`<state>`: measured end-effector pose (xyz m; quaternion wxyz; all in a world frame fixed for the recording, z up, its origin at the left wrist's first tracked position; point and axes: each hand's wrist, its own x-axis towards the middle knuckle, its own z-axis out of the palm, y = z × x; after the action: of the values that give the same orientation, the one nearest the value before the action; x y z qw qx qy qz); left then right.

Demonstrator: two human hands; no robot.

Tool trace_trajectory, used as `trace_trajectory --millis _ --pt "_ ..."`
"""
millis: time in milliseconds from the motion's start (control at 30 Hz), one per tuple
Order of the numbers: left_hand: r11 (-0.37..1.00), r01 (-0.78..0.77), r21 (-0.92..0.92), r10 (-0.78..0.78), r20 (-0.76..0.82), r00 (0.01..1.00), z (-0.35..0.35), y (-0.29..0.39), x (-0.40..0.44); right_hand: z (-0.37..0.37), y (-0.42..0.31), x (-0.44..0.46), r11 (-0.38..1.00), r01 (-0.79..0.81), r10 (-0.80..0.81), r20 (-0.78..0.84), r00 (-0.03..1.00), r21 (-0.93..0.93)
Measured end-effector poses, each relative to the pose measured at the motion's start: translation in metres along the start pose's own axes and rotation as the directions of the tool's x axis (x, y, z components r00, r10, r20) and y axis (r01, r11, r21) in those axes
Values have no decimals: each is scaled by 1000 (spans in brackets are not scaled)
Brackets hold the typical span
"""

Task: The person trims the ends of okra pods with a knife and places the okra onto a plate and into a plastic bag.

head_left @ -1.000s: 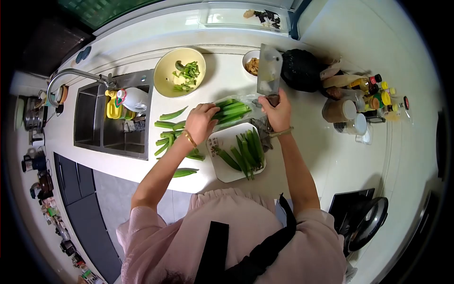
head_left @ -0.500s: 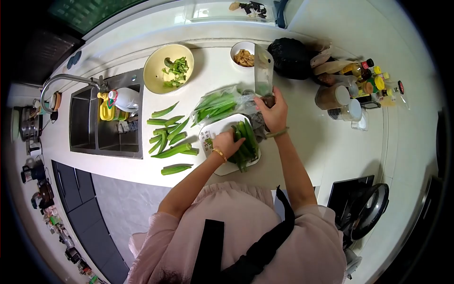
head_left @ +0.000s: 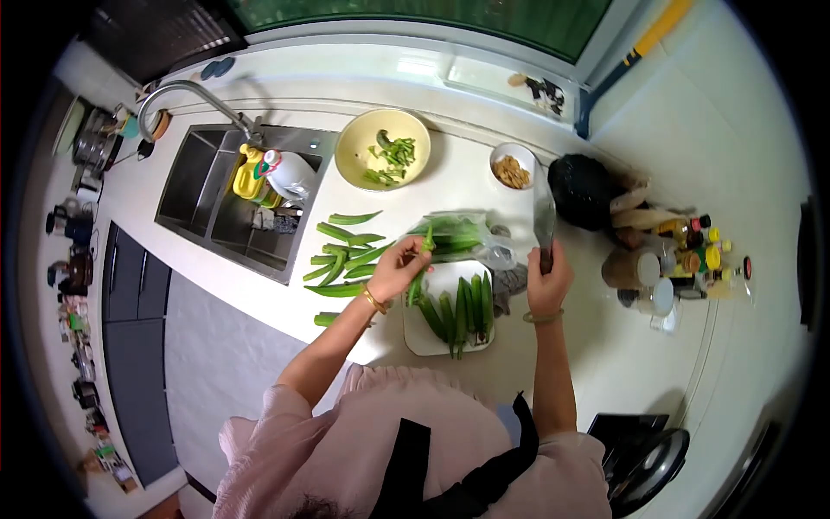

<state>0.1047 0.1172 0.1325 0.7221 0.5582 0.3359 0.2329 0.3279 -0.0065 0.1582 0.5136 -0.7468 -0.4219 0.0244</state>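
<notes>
At the far left, dark cabinets [head_left: 138, 363] stand below the white counter [head_left: 596, 363], and a curved faucet [head_left: 194, 87] arches beside the steel sink [head_left: 194, 173], which has 2 basins. A yellow bottle [head_left: 249, 182] and a white bottle [head_left: 292, 176] stand together in the sink's right basin. Right of the sink, loose okra pods [head_left: 355, 218] lie spread on the counter, several touching, while beyond them a cream bowl [head_left: 354, 156] holds cut green pieces [head_left: 398, 153]. The left hand [head_left: 396, 272] pinches 1 okra pod [head_left: 427, 236] between thumb and fingers, raised at the left edge of a white tray [head_left: 419, 336]. More whole pods [head_left: 462, 316] lie side by side in that tray, and just behind it rests a clear plastic bag [head_left: 494, 253] with green pods inside. Farther back, a small white bowl [head_left: 512, 148] contains brown pieces [head_left: 512, 172]. A grey cloth [head_left: 512, 290] lies beside the tray. The cleaver [head_left: 544, 203] points away from the body, its dark handle wrapped in the right hand [head_left: 551, 281]. A black bag [head_left: 577, 186] sits past the blade, then jars [head_left: 629, 270] and bottles [head_left: 692, 251] cluster near the wall.
</notes>
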Motion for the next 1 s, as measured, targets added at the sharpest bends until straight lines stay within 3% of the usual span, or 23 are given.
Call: trace_trajectory --millis 100,133,233,300,333,433,567,667,767,800,833,867,1000 --pt "996 -88 33 90 -46 995 -23 18 14 19 -39 5 993 87 -96 106 990 85" --pt "993 -107 45 110 -74 991 -26 28 16 28 -50 10 973 210 -220 115 969 93" --pt "970 -212 120 229 -149 962 -39 38 23 52 -82 18 936 332 -351 255 901 117" --pt "953 -280 118 298 -174 939 -49 38 24 73 -97 24 895 435 -447 215 868 101" --pt "932 -266 248 313 -172 934 -60 31 27 84 -101 26 869 487 -495 186 849 93" --pt "865 -374 334 446 -169 879 -77 15 35 107 -112 34 838 538 -544 226 808 94" --pt "806 -316 500 461 -195 866 -90 19 32 128 -113 40 823 562 -562 275 780 87" --pt "855 -246 457 399 -276 874 -89 31 29 139 -120 44 794 604 -603 226 766 70" --pt "808 -234 540 455 -320 831 -96 17 37 146 -111 45 813 582 -556 303 774 5" --pt "931 -150 333 263 -328 907 -95 30 35 151 -101 47 815 580 -553 305 775 2" --pt "993 -36 113 67 -286 956 -91 46 33 158 -89 53 856 510 -453 360 816 -79" --pt "972 -215 93 232 -262 937 -86 47 33 160 -77 59 884 437 -345 403 848 -163" --pt "968 -221 118 247 -301 921 -92 41 39 144 -67 73 934 285 -174 426 888 -214"
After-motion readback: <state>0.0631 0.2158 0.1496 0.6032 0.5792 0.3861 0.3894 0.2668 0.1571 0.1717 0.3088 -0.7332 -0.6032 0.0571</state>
